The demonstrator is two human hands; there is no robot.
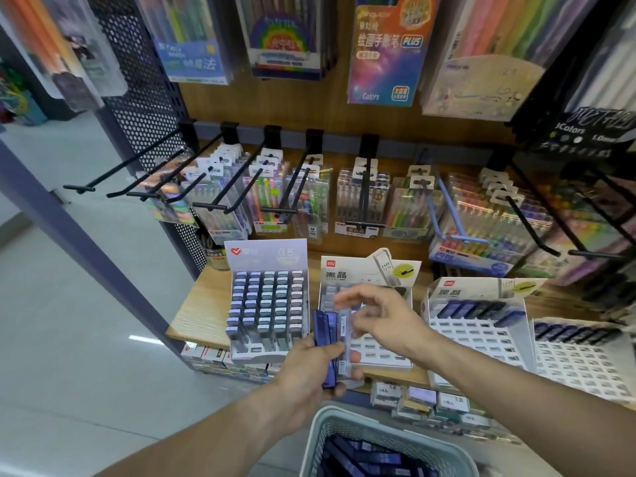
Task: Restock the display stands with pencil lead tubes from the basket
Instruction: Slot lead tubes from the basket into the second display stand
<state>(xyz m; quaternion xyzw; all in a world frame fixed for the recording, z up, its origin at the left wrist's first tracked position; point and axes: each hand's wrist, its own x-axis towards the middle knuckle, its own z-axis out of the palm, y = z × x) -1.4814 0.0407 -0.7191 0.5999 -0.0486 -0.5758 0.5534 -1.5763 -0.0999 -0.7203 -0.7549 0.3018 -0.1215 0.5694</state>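
lead tubes [329,346] bunched upright in left hand [309,376], fingers curled tight round them. right hand [382,318] pinching the clear tube's top. more down in basket [344,432], display stand [378,352] just behind fingertips.

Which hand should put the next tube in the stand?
Probably the right hand. It already pinches a clear tube from the bunch the left hand grips, and it is right over the half-empty middle stand.
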